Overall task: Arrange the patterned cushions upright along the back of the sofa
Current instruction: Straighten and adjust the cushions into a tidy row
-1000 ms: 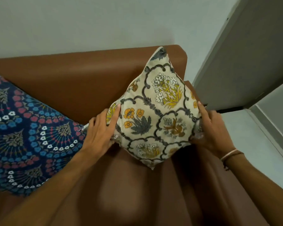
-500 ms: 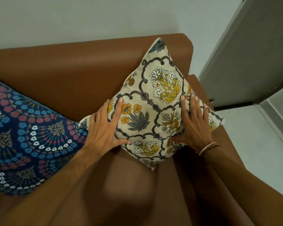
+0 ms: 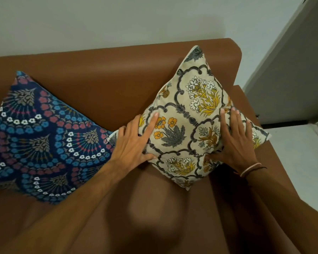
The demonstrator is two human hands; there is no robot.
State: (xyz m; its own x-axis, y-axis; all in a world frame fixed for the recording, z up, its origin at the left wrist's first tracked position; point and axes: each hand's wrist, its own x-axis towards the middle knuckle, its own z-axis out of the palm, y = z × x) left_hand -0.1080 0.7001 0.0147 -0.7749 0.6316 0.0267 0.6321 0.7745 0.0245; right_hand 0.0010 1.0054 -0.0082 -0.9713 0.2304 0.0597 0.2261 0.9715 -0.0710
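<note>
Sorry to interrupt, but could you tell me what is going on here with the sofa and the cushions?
A person is arranging cushions on a brown sofa. Both hands lie flat on the cream floral cushion: the left hand on its left side, the right hand on its right. It stands on one corner against the backrest, at the sofa's right end. A dark blue patterned cushion leans beside it, touching its left corner.

No legible text, label, brand, number or sign is showing anywhere in view. The cream floral cushion (image 3: 189, 121) is displaying printed flowers and scrolled borders only, with no lettering. The navy cushion (image 3: 42, 140) is carrying a fan and flower print, likewise without words or tags that can be read. The brown sofa (image 3: 106, 77) is showing no maker's mark, and the wall (image 3: 117, 21) behind it is bearing no writing.
</note>
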